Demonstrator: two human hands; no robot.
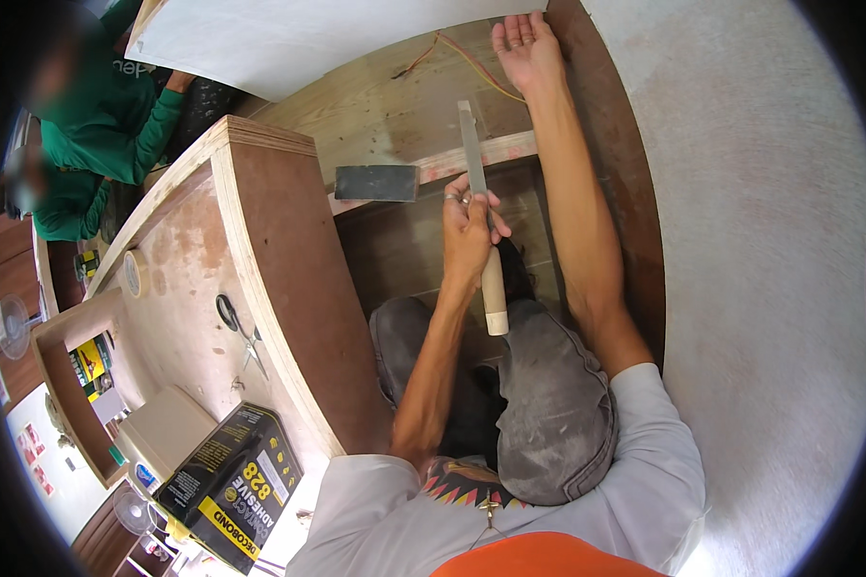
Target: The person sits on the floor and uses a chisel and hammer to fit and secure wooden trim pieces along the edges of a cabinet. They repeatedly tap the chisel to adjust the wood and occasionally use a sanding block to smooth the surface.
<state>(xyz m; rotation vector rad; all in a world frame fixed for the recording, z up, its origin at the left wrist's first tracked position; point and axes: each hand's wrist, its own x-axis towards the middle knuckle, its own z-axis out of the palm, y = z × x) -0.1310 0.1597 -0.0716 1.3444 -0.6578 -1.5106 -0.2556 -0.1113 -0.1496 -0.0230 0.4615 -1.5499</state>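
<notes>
The left hand (467,229) grips a wood-handled flat metal tool (471,149) at centre; right hand (531,60), top, loosely spread; printed black-and-yellow box (233,486), lower left.

The left hand (466,238) partly hides the wooden-handled tool (473,159).

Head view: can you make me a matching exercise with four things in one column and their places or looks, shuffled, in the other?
Things
1. wooden-handled tool
2. scissors
3. flat block
4. box

Places and looks
A. dark grey, lying on the wooden ledge
B. black and yellow, at the lower left of the picture
C. gripped in the left hand
D. black-handled, lying on the wooden panel

Pairs: 1-C, 2-D, 3-A, 4-B
</notes>
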